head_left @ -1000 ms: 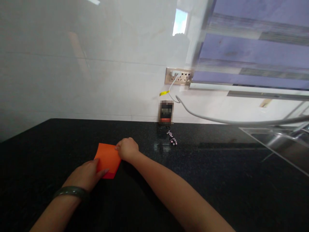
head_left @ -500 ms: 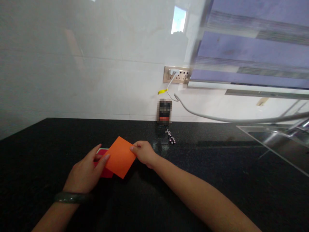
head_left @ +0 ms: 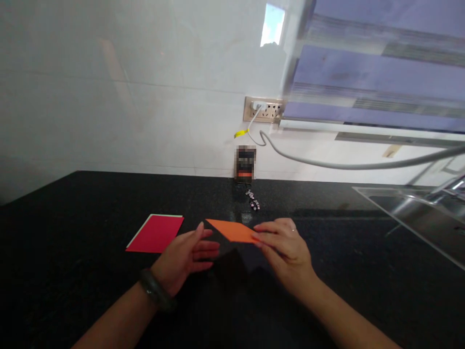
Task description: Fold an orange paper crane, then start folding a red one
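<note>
An orange square sheet of paper (head_left: 232, 231) is pinched at its right corner by my right hand (head_left: 288, 252), which holds it tilted above the black countertop. My left hand (head_left: 187, 257) holds nothing; its fingers are apart, just left of the orange paper and not touching it. Behind the left hand lies a red sheet of paper (head_left: 156, 232) on the counter, with a pale edge showing from beneath along its top and left sides. The left hand covers the red sheet's lower right corner.
The black countertop (head_left: 90, 291) meets a pale tiled wall. A blurred-out phone-like object (head_left: 245, 164) leans there, with a beaded strap (head_left: 253, 199) in front. A grey cable (head_left: 327, 166) runs from the wall socket (head_left: 263, 109). A sink (head_left: 378, 203) is at the right.
The orange paper has moved right, off the red sheet, and tipped flatter in my right hand. My left hand has let go and moved right, uncovering most of the red sheet.
</note>
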Demonstrator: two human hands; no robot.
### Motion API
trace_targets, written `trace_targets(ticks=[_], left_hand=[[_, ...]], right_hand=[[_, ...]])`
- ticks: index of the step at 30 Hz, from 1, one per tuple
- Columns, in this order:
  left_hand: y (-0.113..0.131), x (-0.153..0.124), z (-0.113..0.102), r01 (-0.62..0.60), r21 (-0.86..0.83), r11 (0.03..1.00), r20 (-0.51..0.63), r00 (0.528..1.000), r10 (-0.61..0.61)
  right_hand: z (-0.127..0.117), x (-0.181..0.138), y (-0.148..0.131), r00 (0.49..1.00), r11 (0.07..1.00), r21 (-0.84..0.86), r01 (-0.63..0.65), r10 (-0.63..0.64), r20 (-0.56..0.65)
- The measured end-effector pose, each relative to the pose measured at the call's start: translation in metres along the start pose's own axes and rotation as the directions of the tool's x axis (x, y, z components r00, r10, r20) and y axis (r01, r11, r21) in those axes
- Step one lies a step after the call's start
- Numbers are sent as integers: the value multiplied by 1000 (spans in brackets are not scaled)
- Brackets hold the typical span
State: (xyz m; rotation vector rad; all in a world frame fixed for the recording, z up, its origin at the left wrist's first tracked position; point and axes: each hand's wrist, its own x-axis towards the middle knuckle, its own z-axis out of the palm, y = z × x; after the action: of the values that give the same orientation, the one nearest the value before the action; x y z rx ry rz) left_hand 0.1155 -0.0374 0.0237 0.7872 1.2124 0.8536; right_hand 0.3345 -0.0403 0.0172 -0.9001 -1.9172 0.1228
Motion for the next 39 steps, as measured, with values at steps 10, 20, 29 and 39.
trace_targets(ticks=[10, 20, 29, 39], left_hand=[[-13, 6, 50, 100, -514, 852, 271, 961, 50], [-31, 2, 42, 46, -413, 910, 316, 944, 96], [-45, -1, 47, -188, -144, 972, 256, 941, 220], [-37, 2, 45, -393, 259, 882, 110, 920, 377]], right_hand=[[-16, -15, -4, 910, 991, 32, 131, -133, 392], [-1, -26, 9, 961, 969, 117, -216, 190, 202], [3, -30, 8, 924, 916, 127, -380, 368, 103], [1, -23, 1, 606, 447, 411, -795, 627, 490]])
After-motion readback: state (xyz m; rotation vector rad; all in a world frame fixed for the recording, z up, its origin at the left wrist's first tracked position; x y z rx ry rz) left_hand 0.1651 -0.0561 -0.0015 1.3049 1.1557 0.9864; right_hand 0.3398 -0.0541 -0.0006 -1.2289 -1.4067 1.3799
